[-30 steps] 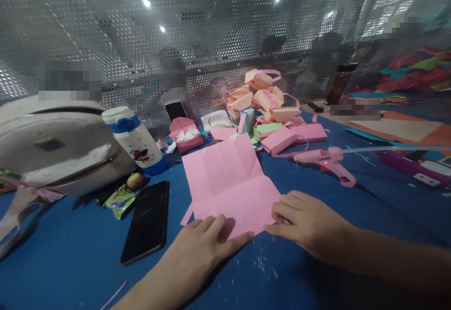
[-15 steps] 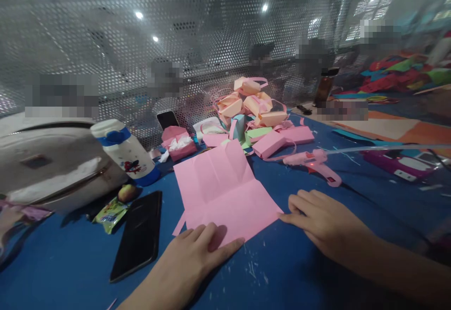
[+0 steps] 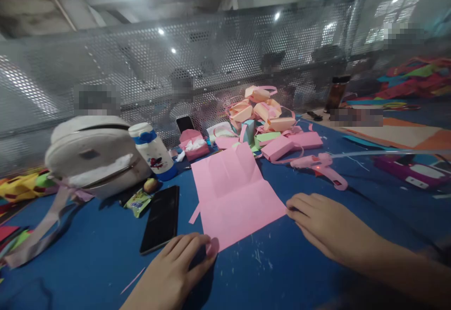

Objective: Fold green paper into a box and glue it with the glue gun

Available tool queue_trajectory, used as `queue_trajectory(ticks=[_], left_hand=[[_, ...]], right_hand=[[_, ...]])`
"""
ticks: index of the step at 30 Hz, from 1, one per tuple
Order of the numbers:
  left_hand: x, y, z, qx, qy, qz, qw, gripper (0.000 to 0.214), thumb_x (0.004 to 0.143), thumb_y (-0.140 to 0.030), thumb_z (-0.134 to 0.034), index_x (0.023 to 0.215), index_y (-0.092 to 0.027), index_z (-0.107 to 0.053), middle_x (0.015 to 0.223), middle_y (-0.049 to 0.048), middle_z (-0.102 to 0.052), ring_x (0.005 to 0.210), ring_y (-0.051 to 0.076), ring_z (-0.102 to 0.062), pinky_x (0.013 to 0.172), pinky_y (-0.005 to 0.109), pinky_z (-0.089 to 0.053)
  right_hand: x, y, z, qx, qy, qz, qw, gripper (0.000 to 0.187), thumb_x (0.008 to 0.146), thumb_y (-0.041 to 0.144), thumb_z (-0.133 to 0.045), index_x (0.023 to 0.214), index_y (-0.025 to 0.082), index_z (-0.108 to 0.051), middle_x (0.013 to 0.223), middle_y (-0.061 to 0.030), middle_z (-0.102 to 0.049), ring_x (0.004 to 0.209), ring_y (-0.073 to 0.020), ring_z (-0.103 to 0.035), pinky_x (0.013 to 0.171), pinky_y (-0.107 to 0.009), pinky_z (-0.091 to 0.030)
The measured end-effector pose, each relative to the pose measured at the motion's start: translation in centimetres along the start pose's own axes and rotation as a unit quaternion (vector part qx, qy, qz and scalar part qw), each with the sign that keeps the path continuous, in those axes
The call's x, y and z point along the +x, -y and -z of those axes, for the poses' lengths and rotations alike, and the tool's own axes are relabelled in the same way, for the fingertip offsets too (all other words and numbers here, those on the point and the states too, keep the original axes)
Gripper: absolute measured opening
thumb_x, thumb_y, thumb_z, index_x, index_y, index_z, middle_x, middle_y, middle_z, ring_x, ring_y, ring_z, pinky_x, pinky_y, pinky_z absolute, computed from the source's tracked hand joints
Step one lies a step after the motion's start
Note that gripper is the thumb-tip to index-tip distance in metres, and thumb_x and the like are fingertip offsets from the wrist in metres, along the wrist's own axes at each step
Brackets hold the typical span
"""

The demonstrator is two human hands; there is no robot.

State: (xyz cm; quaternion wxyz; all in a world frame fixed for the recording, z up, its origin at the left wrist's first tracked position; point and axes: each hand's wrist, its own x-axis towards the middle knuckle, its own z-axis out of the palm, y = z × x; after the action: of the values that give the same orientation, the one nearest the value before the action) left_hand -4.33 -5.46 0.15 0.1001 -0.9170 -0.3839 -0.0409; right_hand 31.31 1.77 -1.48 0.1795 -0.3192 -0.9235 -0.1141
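A creased pink paper sheet [image 3: 234,192] lies on the blue table [image 3: 88,263], its far half tilted up along a fold. My left hand [image 3: 176,270] pinches the sheet's near left corner, curling it up between thumb and fingers. My right hand [image 3: 326,225] rests on the table with its fingers bent, the fingertips touching the sheet's right corner.
A black phone [image 3: 160,218] lies just left of the sheet. Behind it are a snack packet [image 3: 138,201], a white bottle with a blue cap [image 3: 153,150] and a white bag [image 3: 93,155]. A pink glue gun [image 3: 322,166] and a pile of folded paper boxes [image 3: 262,112] sit beyond.
My left hand slid from lying flat on the sheet's near edge to pinching its near left corner. My right hand drew back to the sheet's right corner. The camera tilted up.
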Motion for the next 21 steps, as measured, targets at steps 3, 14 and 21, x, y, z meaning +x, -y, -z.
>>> queue_trajectory(ticks=[3,14,21], left_hand=[[0.2,-0.3,0.5,-0.023,0.005,-0.002,1.0,0.053,0.089,-0.006,-0.042,0.138,-0.023,-0.05,0.12,0.0108,-0.063,0.103,0.024,-0.06,0.086,0.036,-0.053],[5.1,-3.0,1.0,0.05,0.098,-0.027,0.994,0.054,0.088,-0.01,-0.051,0.141,-0.02,-0.044,0.103,0.0098,-0.064,0.088,0.026,-0.06,0.082,0.043,-0.048],[4.5,-2.8,1.0,-0.079,0.059,0.037,0.994,0.052,0.088,-0.004,-0.044,0.132,-0.029,-0.053,0.105,0.0069,-0.06,0.089,0.022,-0.057,0.073,0.034,-0.049]], right_hand=[[0.3,0.4,-0.1,-0.015,-0.023,0.022,0.999,0.019,0.087,0.009,-0.05,0.092,0.016,-0.067,0.092,-0.0093,-0.068,0.082,-0.0222,-0.059,0.072,-0.034,-0.041],[4.3,4.1,0.4,0.031,0.104,0.129,0.986,0.034,0.091,0.036,-0.063,0.122,0.021,-0.062,0.103,-0.0072,-0.067,0.09,-0.0262,-0.061,0.071,-0.037,-0.044],[4.3,2.6,1.2,0.102,0.145,0.102,0.979,0.027,0.097,0.027,-0.052,0.121,0.024,-0.066,0.108,-0.0082,-0.066,0.093,-0.0259,-0.062,0.076,-0.037,-0.047]])
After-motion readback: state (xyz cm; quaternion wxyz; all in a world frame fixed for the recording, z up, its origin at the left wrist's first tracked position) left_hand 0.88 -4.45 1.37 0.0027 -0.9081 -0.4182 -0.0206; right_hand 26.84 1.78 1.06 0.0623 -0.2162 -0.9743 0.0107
